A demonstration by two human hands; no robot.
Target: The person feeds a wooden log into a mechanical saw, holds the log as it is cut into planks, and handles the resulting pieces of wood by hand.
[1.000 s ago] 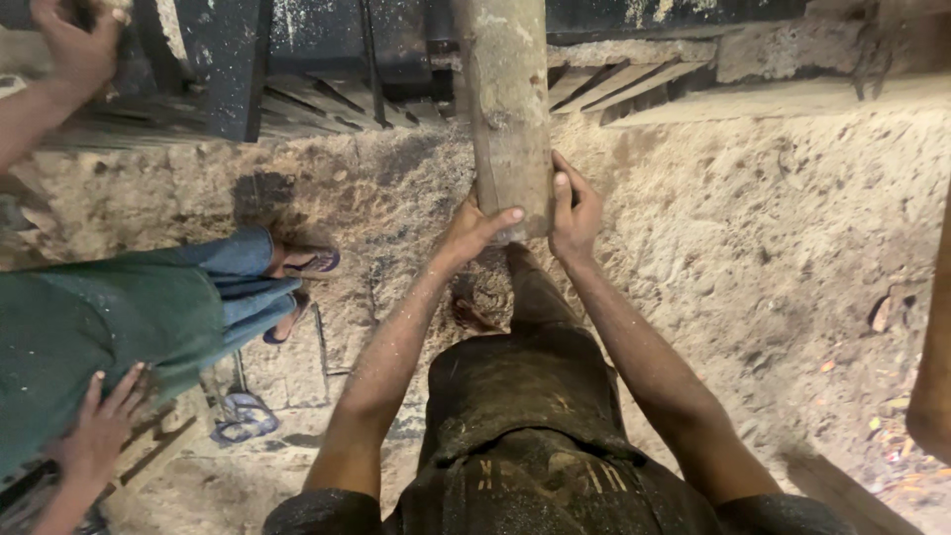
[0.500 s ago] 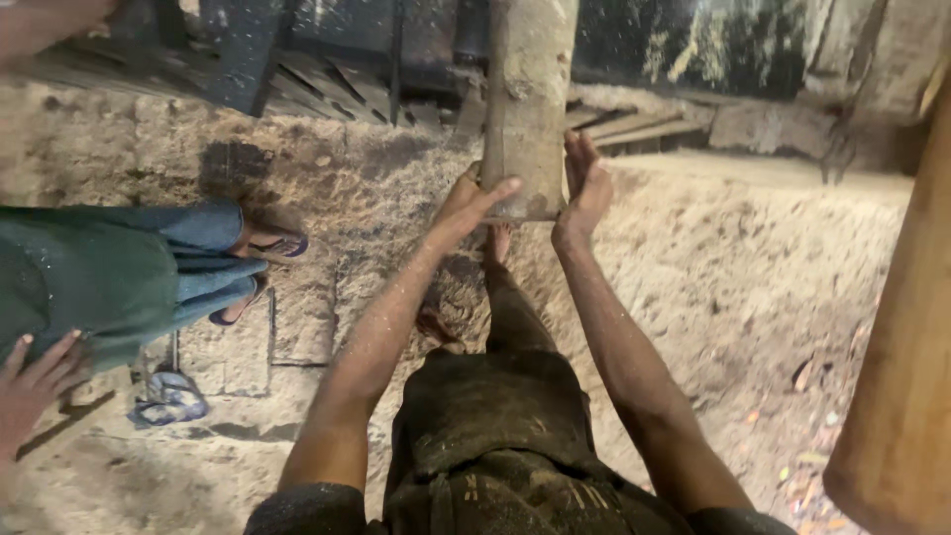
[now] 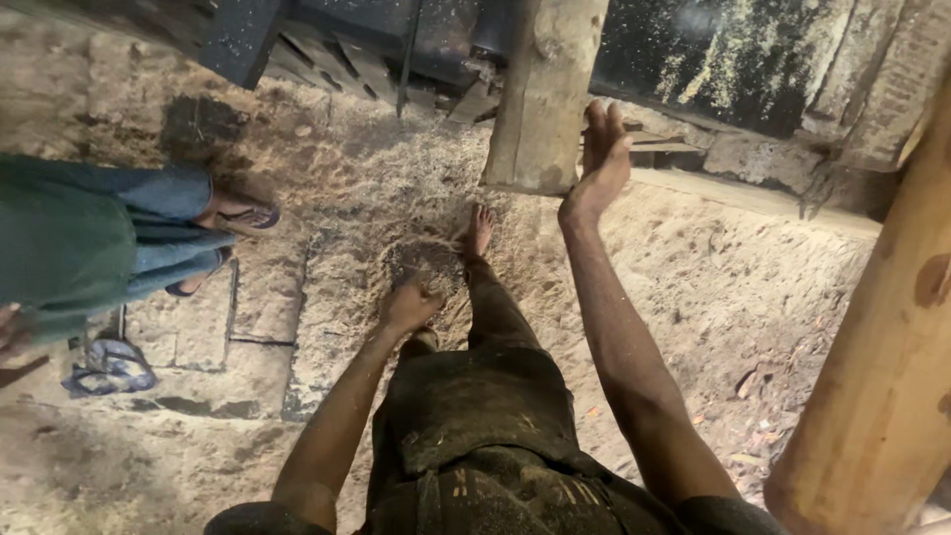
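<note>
1. Now right hand [image 3: 599,159] is raised, fingers spread open, palm beside the right face of the upright log [image 3: 543,94]; touching or not, cannot tell.
2. Left hand [image 3: 408,305] hangs low, fingers loosely curled, holding nothing.
3. Log stands over the sawdust floor [image 3: 713,287], just ahead of the bare foot [image 3: 477,230].
4. Another person's blue-jeaned legs [image 3: 149,233] stand at the left edge; a thicker pale post [image 3: 882,376] runs down the right edge.

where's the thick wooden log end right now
In the head view, the thick wooden log hangs top centre, its cut end above the sawdust floor, beside the open right hand.
</note>
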